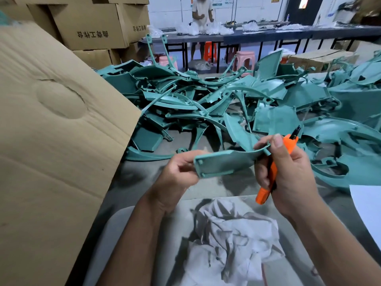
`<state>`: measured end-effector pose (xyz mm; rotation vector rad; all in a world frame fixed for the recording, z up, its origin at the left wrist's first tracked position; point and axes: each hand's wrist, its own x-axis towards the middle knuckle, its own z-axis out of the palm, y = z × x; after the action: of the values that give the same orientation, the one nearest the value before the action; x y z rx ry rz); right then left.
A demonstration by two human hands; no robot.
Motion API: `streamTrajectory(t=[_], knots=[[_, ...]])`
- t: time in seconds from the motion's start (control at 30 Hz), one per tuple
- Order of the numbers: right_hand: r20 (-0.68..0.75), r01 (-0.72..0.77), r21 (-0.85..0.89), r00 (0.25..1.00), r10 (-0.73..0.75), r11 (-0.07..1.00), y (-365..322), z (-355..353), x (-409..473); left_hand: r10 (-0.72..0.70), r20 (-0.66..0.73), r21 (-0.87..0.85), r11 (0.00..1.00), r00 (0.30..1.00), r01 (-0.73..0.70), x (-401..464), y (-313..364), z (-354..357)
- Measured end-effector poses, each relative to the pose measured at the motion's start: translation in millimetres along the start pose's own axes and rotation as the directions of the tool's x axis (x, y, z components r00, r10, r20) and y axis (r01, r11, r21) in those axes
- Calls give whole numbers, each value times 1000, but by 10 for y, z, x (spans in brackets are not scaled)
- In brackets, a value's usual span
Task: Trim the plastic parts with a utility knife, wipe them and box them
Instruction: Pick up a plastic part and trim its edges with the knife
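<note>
1. The trimming step is judged to be in hand: one teal plastic part (224, 162) is held up over the grey table (206, 186), between the heap and the cloth, with the knife beside its right end.

2. Most of the work is judged to be left. A large heap of teal parts (206, 100) is spread across the table behind the hands, and it cannot be told which of them, if any, have been trimmed.

3. Wiping of the held part is judged not yet done: the crumpled white cloth (231, 240) lies untouched on the near edge of the table, below both hands.

4. Boxing is also judged outstanding. A cardboard box (51, 141) is seen at the left with its flap raised; its inside is hidden, so nothing can be said of how many parts have been packed.

5. The left hand (177, 174) is closed on the left end of the part, which is pinched between thumb and curled fingers.

6. The right hand (288, 168) is wrapped around the orange utility knife (274, 168), the dark tip pointing up and away. The forefinger is stretched out onto the right end of the part, so this hand is touching the part as well as grasping the tool.

7. Whether the blade is extended, or touching the plastic, cannot be told.
</note>
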<state>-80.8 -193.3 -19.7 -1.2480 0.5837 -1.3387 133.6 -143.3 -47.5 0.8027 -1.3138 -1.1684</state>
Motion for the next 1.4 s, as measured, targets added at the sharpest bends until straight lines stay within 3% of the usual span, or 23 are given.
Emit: streamTrajectory(t=[0.1, 0.2, 0.27, 0.37, 0.57, 0.63, 0.77, 0.93, 1.07, 1.27, 1.4], knots=[[-49, 2, -73, 999, -6, 997, -29, -11, 1, -42, 33, -7, 999, 999, 42, 5, 0, 31], [-33, 59, -188, 997, -67, 980, -21, 9, -4, -5, -74, 289, 957, 997, 27, 37, -3, 106], [-8, 120, -315, 992, -129, 941, -18, 30, -25, 32, -168, 312, 950, 985, 22, 63, -35, 157], [92, 247, -517, 968, -233, 820, 8, 53, -70, 155, -332, 323, 945, 931, -42, 81, -23, 234], [289, 479, -695, 869, -403, 536, 61, 115, -104, 239, -325, 379, 919, 915, -105, 91, 48, 405], [305, 515, -680, 846, -437, 522, 72, 112, -122, 220, -328, 333, 937, 918, -106, 77, 118, 409], [266, 543, -632, 822, -504, 553, 87, 105, -154, -42, -497, 6, 999, 867, 52, 41, 192, 186], [247, 554, -592, 816, -523, 586, 130, 130, -145, -18, -517, -276, 950, 856, -147, 13, 165, -59], [234, 548, -582, 821, -521, 601, 146, 121, -133, -114, -511, -423, 896, 852, -133, -21, 171, -117], [245, 554, -587, 816, -524, 590, 135, 139, -147, -100, -616, -454, 855, 782, -248, -51, 263, -237], [237, 509, -673, 836, -495, 537, 160, 153, -133, 16, -587, -332, 907, 809, -259, 101, 193, 20]])
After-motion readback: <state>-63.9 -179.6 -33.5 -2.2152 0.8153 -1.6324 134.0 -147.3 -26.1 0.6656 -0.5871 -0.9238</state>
